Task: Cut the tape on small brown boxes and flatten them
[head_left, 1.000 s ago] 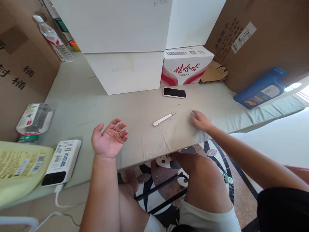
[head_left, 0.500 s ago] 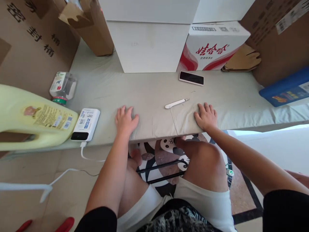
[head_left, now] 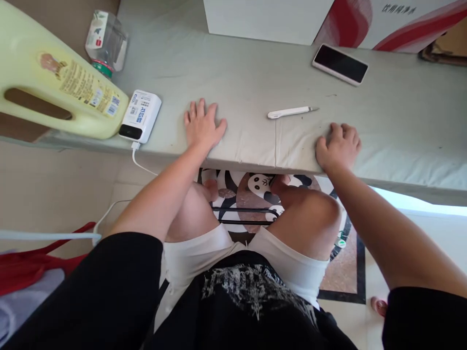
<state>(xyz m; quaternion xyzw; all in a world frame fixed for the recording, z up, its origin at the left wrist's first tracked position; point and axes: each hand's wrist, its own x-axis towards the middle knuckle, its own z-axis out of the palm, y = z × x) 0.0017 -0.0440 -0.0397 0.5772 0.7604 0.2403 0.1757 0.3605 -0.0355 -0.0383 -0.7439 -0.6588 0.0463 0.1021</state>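
Note:
Palm down on the cloth-covered table point(head_left: 248, 78), my left hand point(head_left: 205, 127) has its fingers spread and holds nothing. My right hand point(head_left: 339, 147) rests near the table's front edge, fingers slightly bent and apart, also without anything in it. Between the two hands, nearer the right one, lies a white-handled craft knife point(head_left: 292, 113) with its small pointed blade toward the right. Beyond it a smartphone point(head_left: 341, 64) lies with its dark screen up. To the left of my left hand is a white power bank point(head_left: 141, 115) with a white cable point(head_left: 140, 165) plugged in.
A large yellow jug point(head_left: 73, 82) stands at the left edge, with a clear plastic bottle point(head_left: 109, 41) lying behind it. Along the back are a white box point(head_left: 266, 17) and a red-and-white carton point(head_left: 394, 24). My knees are below the table edge, above a panda-patterned mat point(head_left: 251, 194).
The view has tilted downward, so the boxes at the back are mostly cut off. Both hands stay on the table; the fingers of my right hand look slightly more bent. Knife and phone lie unmoved.

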